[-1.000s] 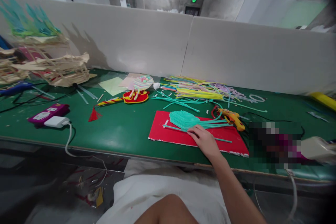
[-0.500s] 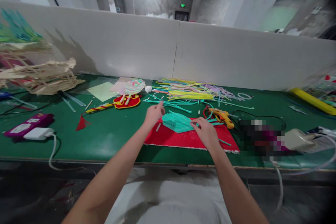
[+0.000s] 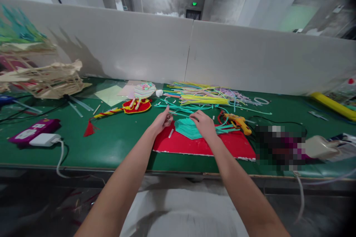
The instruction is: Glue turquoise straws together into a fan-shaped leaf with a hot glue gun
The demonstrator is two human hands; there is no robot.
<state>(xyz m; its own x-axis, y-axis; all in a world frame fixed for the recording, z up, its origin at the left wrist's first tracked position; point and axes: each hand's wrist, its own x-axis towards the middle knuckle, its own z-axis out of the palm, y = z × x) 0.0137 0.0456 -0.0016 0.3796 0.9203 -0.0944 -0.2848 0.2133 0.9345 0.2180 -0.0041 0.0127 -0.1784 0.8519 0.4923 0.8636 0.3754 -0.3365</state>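
Note:
A turquoise hexagonal piece (image 3: 187, 129), made of pipe cleaners laid side by side, lies on a red board (image 3: 194, 149). My left hand (image 3: 162, 121) is above the board's left back corner, fingers closed at the end of a thin turquoise pipe cleaner (image 3: 179, 114). The fingers of my right hand (image 3: 205, 124) pinch this same strip farther right, over the hexagon, partly covering it. More turquoise pipe cleaners (image 3: 226, 129) stick out to the right of that hand. A small white strip (image 3: 171, 133) rests on the board near my left hand.
Behind lies a pile of coloured pipe cleaners (image 3: 205, 98). An orange glue gun (image 3: 239, 123) is at right. Leftward are a decorated red-and-yellow ornament (image 3: 136, 106), a purple power strip (image 3: 35, 131) and a wooden model (image 3: 52, 77). A white partition (image 3: 133, 44) borders the table's back.
My right hand has moved left and slightly back from the hexagon's right side to over its back edge. My left hand's fingers have curled in, and a turquoise strip now spans both hands.

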